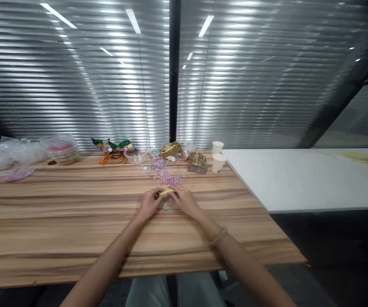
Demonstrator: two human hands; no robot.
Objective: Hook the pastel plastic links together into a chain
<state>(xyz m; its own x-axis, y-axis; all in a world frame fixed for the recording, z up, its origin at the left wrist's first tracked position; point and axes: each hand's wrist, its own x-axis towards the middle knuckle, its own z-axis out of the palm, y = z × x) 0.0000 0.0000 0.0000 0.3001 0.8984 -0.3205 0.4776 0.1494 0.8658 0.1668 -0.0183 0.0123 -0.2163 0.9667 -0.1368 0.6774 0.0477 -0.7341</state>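
Observation:
Near the middle of the wooden table (pixel 75 230), a small yellow piece (pixel 166 192) is pinched between my two hands. My left hand (pixel 151 202) grips its left end with thumb and fingers. At its right end, the fingers of my right hand (pixel 183 199) close on it. Small pink, white and bluish bits (pixel 170 178) lie scattered just beyond my fingers. A few more bits (pixel 167 208) rest on the wood below, between my wrists.
Behind are two paper cups (pixel 218 163), gold wrappers (pixel 197 163), a clear bowl (pixel 135 156) and a green snack packet (pixel 115 145). Stacked tubs (pixel 62 149) and plastic bags (pixel 14 153) stand at left. A white table (pixel 286 183) adjoins at right.

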